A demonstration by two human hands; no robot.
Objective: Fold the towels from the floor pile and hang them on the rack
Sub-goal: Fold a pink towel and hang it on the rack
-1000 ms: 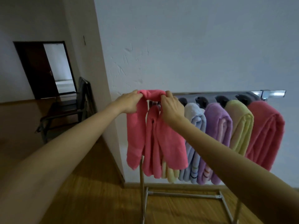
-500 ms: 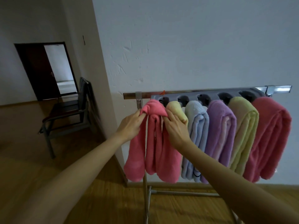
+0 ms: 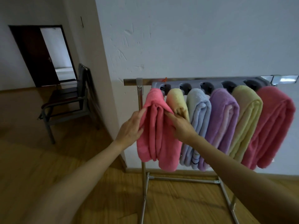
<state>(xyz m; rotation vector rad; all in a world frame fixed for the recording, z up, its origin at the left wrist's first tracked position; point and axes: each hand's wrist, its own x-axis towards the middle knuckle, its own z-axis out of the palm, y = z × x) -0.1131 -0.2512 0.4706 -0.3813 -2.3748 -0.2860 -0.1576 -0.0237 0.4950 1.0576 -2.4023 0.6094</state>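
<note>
1. Six folded towels hang on the rack (image 3: 191, 79) — my pink towel (image 3: 157, 135) is leftmost, touching the yellow towel (image 3: 177, 102).
2. My left hand (image 3: 130, 128) lies flat on its left side, fingers straight and together.
3. My right hand (image 3: 182, 126) presses its right fold, fingers straight — thumb hidden.
4. Its uneven lower edges hang clear of the floor (image 3: 48, 159); open floor lies left.
</note>
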